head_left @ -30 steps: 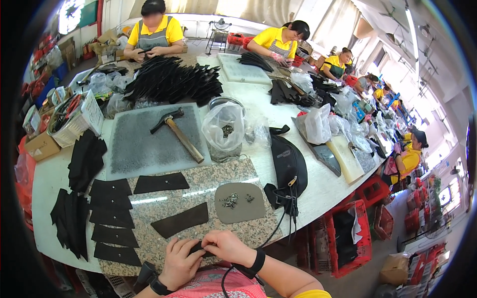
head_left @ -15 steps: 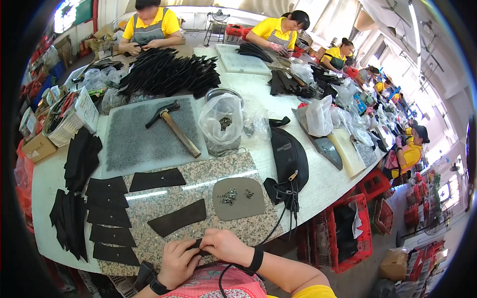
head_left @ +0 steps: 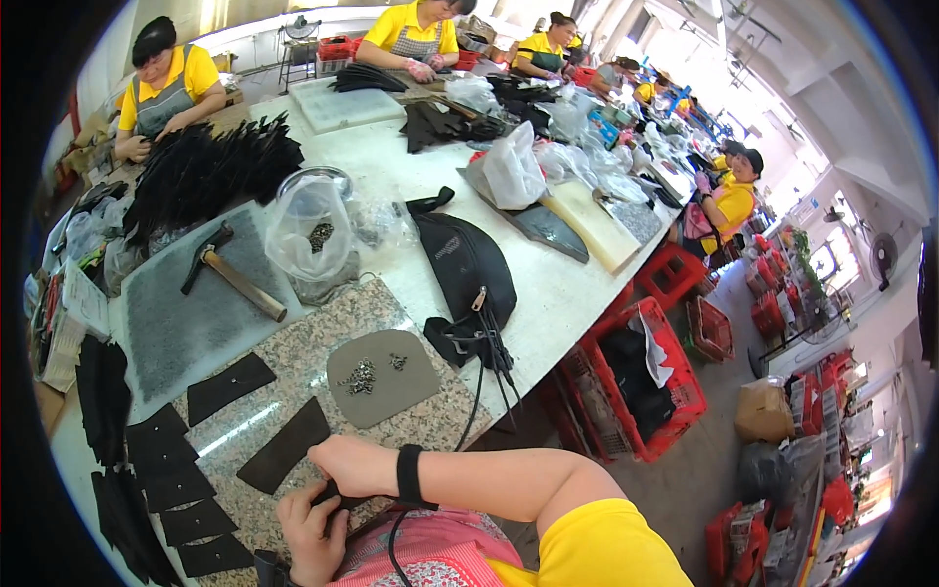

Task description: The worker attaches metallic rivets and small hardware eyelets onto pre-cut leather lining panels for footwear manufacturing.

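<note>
At the near edge of the granite slab (head_left: 430,367), my left hand (head_left: 311,533) pinches a small black piece of leather-like material (head_left: 350,503). My right hand (head_left: 357,467), with a black band on its wrist, closes over the same piece from above; its fingertips are partly hidden. Just beyond lies a flat dark brown piece (head_left: 284,448). To its right, a grey rounded pad (head_left: 406,406) carries a pile of small metal studs (head_left: 360,378) and a smaller cluster. Left of my hands, several dark pieces (head_left: 178,486) lie in a column, some showing a small shiny dot.
A hammer (head_left: 249,287) rests on a grey-topped board (head_left: 176,333). Beside it stands a clear bag of metal bits (head_left: 313,235). A black waist bag (head_left: 465,269) lies at the table's right edge, above red crates (head_left: 675,416). Co-workers in yellow sit across the table.
The view has swung right, so the table appears shifted left and tilted. Both hands stay together on the black piece; my right forearm now reaches farther across the view.
</note>
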Demonstrator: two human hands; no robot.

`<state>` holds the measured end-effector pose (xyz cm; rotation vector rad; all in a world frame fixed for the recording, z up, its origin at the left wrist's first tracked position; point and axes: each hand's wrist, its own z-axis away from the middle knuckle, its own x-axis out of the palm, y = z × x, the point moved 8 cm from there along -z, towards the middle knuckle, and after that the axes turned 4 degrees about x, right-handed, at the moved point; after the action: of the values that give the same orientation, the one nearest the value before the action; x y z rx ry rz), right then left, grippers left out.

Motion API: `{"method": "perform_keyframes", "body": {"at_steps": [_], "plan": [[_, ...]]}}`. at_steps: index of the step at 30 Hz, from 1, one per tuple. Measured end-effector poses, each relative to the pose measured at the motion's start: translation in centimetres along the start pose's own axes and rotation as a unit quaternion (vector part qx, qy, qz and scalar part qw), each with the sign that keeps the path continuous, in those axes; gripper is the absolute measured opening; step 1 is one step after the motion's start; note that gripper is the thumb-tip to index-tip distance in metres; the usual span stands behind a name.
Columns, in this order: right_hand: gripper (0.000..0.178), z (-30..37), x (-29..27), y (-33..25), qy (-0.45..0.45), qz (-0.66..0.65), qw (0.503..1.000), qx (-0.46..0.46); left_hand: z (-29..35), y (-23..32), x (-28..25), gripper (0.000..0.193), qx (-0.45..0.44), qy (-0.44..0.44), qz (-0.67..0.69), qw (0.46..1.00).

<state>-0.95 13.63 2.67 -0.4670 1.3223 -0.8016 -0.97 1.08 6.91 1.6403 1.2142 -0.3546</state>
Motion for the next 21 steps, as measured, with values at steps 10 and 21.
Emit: {"method": "perform_keyframes", "body": {"at_steps": [10,21], "plan": [[0.025,2.7,-0.4,0.3,-0.009,-0.090,0.995,-0.048,0.1,-0.4,0.7,0.043,0.012,-0.108,-0.058,0.992],[0.011,9.1,-8.4,4.4,0.240,-0.399,0.883,0.065,-4.5,-4.3,-9.5,0.041,0.016,-0.042,-0.180,0.983]]}}
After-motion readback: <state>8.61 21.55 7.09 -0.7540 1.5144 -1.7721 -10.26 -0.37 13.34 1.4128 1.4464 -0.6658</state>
